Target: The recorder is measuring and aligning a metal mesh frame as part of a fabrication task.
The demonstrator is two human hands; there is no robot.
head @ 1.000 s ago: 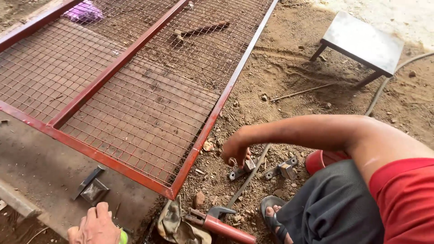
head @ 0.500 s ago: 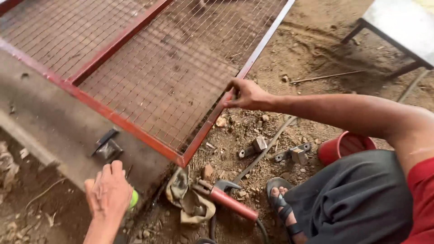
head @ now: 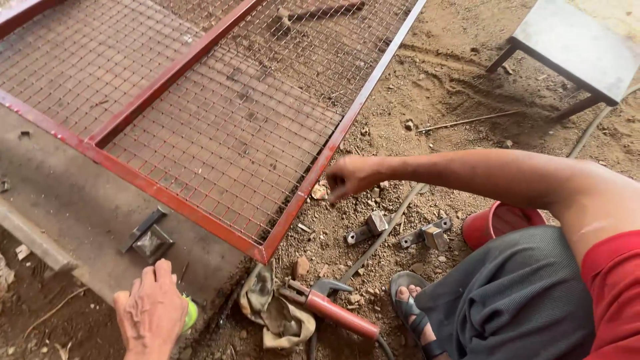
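Head view: the right hand's [head: 352, 177] fingers [head: 335, 193] curl loosely together, holding nothing, just beside the red-painted steel frame with wire mesh [head: 313, 177] lying on the dirt floor [head: 427, 87]. The left hand [head: 152, 313] closes over a small green object [head: 191, 313], mostly hidden. Nearby lie grey metal hinges [head: 427, 235], a red-handled welding holder [head: 333, 308] on a dirty rag [head: 277, 319], a red bucket [head: 500, 223] half behind the knee, and a grey stool [head: 573, 50] cut off.

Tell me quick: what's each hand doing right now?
Left hand: closed around a small green thing, resting on the concrete slab.
Right hand: fingers curled, holding nothing that shows, beside the red frame edge; contact cannot be told.
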